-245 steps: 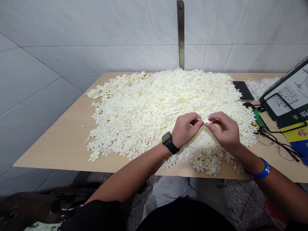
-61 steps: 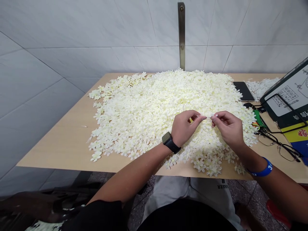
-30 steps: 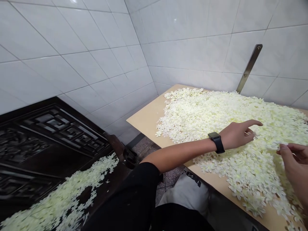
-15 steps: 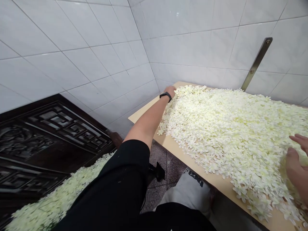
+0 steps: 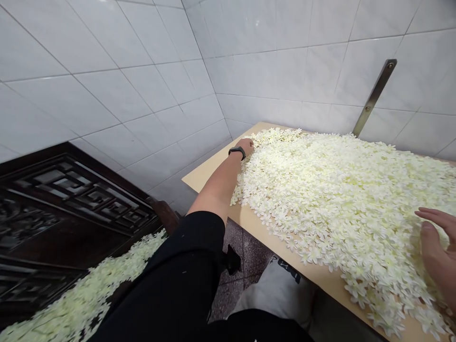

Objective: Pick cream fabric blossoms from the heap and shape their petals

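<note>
A broad heap of white artificial flower heads (image 5: pixel 320 190) with pale yellow-green centres covers much of a light brown board (image 5: pixel 204 173). At the heap's far left edge is my left hand (image 5: pixel 245 147), a dark band on its wrist. Its fingers are curled in beside the blossoms; whatever they hold is hidden. My right hand (image 5: pixel 440 251) hovers over or rests against the heap at the right, thumb and fingers apart, partly cut off by the frame. Nothing shows in its grasp.
White tiled walls (image 5: pixel 263 71) meet behind the board. A metal bar (image 5: pixel 374 99) is fixed to the wall. At the left stands a dark carved wooden panel (image 5: pixel 81 204), with more white flowers (image 5: pixel 89 289) below it. Speckled floor tiles (image 5: pixel 231 289) show beneath.
The view has shifted slightly, moving the walls and board a little left. My left hand has come slightly nearer along the heap's edge. My right hand stays spread over the flowers.
</note>
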Demonstrator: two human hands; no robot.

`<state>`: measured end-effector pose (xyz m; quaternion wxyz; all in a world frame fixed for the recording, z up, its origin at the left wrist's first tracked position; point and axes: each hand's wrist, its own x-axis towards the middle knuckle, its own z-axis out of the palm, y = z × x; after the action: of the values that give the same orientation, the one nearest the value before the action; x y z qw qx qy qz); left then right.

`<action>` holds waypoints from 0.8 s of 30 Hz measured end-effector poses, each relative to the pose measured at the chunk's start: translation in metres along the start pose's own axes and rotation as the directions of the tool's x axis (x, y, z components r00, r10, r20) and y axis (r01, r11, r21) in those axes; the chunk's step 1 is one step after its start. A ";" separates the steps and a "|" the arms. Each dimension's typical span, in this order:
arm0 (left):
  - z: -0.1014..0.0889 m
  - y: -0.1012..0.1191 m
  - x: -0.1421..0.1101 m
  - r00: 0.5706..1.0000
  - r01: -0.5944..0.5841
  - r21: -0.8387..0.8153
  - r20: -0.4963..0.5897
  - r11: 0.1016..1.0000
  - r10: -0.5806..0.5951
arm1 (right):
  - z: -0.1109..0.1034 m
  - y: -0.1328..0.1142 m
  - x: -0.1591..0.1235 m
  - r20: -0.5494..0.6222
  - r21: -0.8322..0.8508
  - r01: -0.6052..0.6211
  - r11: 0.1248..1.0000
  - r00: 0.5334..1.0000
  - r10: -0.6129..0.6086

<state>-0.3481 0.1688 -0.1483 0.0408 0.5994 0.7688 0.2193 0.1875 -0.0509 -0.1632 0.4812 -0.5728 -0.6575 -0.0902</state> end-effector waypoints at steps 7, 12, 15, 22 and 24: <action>-0.012 -0.002 -0.006 0.994 0.106 0.026 -0.021 0.994 -0.106 | 0.001 0.003 0.000 -0.007 0.037 0.029 0.999 1.000 -0.028; -0.022 0.023 -0.018 0.996 0.070 -0.003 -0.051 0.998 -0.070 | 0.002 0.003 -0.001 0.008 0.063 0.026 0.998 1.000 -0.027; -0.019 0.067 -0.031 0.995 -0.047 -0.043 -0.085 0.998 0.043 | 0.002 0.004 -0.004 0.001 0.106 0.001 0.994 1.000 -0.001; 0.010 0.220 -0.172 0.694 -0.710 -0.374 -0.224 0.597 0.685 | -0.003 -0.002 -0.017 0.205 0.419 -0.206 0.884 0.970 0.129; 0.019 0.253 -0.217 0.522 -0.796 -0.475 -0.223 0.376 0.824 | -0.005 -0.006 -0.014 0.317 0.557 -0.271 0.785 0.943 0.101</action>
<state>-0.0531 0.0172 -0.1110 0.1089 0.8668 0.2841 0.3950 0.1839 -0.0656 -0.1680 0.5481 -0.4627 -0.6515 0.2472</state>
